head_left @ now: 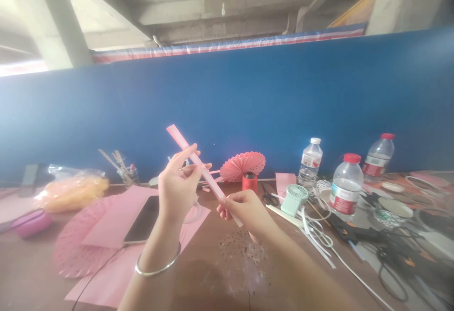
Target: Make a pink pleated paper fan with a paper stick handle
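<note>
A narrow folded pink paper strip [208,177] slants across the view, its upper end to the left and its lower end toward the table. My left hand [180,178], with a silver bangle at the wrist, grips it around the upper middle. Near the lower end, my right hand [244,209] pinches it between thumb and fingers. Behind the hands stands a pleated pink paper fan [243,166], beside a red spool of thread [249,183]. Pink paper sheets [106,278] lie left of my left hand, with a dark phone [144,221] on them.
Black scissors [269,196], a mint handheld fan [294,199] and white cables [321,235] lie at right. Behind them stand a clear water bottle [310,162] and two red-capped bottles, one nearer [346,188]. A bagged yellow bundle [73,190] sits far left. A blue partition [227,103] borders the table.
</note>
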`<state>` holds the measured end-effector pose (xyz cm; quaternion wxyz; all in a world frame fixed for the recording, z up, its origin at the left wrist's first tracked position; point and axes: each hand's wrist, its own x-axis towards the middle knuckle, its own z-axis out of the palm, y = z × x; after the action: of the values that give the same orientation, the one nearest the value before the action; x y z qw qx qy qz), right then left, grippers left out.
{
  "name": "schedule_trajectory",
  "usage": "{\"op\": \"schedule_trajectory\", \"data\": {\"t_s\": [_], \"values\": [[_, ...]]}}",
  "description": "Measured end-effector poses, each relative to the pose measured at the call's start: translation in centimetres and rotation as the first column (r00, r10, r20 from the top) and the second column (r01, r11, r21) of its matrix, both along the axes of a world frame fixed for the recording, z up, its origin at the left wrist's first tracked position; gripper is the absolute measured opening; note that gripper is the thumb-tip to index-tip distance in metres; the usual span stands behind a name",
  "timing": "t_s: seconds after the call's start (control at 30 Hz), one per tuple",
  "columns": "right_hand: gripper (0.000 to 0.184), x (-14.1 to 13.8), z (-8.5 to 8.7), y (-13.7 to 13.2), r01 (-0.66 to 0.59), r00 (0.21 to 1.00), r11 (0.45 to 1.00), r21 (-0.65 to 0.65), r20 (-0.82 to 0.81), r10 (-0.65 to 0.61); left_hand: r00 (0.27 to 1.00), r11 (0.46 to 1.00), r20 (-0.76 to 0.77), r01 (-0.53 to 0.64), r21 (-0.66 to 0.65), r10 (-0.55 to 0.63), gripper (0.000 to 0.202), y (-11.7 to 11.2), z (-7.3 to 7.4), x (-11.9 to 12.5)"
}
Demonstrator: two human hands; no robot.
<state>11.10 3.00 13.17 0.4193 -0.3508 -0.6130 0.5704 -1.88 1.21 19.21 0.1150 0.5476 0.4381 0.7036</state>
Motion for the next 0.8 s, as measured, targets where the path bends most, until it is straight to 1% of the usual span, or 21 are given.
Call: {"op": "schedule_trajectory", "data": {"t_s": [0.13,0.27,0.47,0.57,0.63,0.67,0.73,0.8], "values": [[0.029,-0.1,-0.1,0.1,0.014,1.0,1.0,-0.013,-0.005,-0.014,0.999,1.0,0.048,0.013,-0.005,-0.012,0.039,-0.1,0.2,0.1],[0.029,-0.1,0.1,0.1,0.002,0.999,0.999,-0.033,-0.049,-0.004,0.994,0.999,0.105,0.042,-0.006,-0.041,0.041,-0.2,0.4,0.2],[0.027,-0.2,0.3,-0.1,0.006,0.998,0.999,-0.035,-0.069,-0.009,0.966,0.988,0.22,0.15,-0.038,-0.138,0.042,0.1,0.5,-0.2],[0.026,-0.3,0.2,-0.2,0.018,0.993,1.0,-0.006,-0.114,-0.018,0.951,0.983,0.252,0.182,0.007,-0.178,0.039,0.4,0.3,-0.2],[0.027,-0.4,0.0,-0.2,0.028,0.986,0.999,0.024,-0.166,-0.024,0.938,0.979,0.278,0.201,0.044,-0.205,0.044,0.6,0.0,0.0],[0.028,-0.4,-0.1,-0.1,0.036,0.982,0.999,0.038,-0.188,-0.028,0.936,0.977,0.283,0.207,0.041,-0.21,0.047,0.7,-0.2,0.0],[0.03,-0.4,-0.2,-0.1,0.058,0.975,0.996,0.064,-0.217,-0.042,0.95,0.977,0.242,0.21,-0.032,-0.196,0.046,0.8,-0.6,0.1],[0.032,-0.4,-0.2,-0.1,0.088,0.97,0.993,0.075,-0.235,-0.068,0.973,0.964,0.123,0.213,-0.16,-0.195,0.035,0.9,-1.0,0.0]]}}
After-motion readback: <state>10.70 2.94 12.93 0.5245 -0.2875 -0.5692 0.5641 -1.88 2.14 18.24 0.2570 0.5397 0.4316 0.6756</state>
